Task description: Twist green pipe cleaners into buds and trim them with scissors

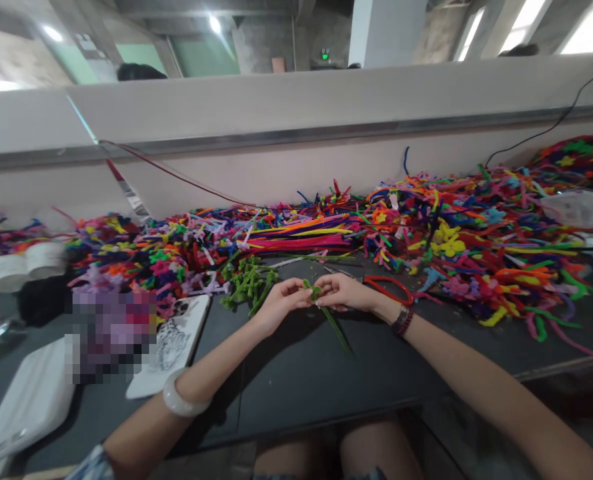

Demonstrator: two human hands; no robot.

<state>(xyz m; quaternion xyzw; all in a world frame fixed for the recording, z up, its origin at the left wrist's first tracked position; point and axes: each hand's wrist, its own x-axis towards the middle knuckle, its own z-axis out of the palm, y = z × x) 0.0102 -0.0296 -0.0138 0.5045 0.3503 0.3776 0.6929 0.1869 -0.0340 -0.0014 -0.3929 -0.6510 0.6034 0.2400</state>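
Both of my hands meet over the dark table (296, 373) and pinch a green pipe cleaner (326, 313). My left hand (281, 303) grips its bent upper end with closed fingers. My right hand (343, 292) pinches the same end from the other side. The stem trails down toward me between my forearms. A white bangle sits on my left wrist and dark bead bracelets on my right. A small heap of bent green pipe cleaners (249, 280) lies just left of my left hand.
A long mound of many-coloured pipe cleaners (426, 233) and shaped pieces runs along the wall. Red-handled scissors (389, 287) lie by my right wrist. A phone (176, 340), white tray (31, 400), white cups (26, 263) and black object sit left.
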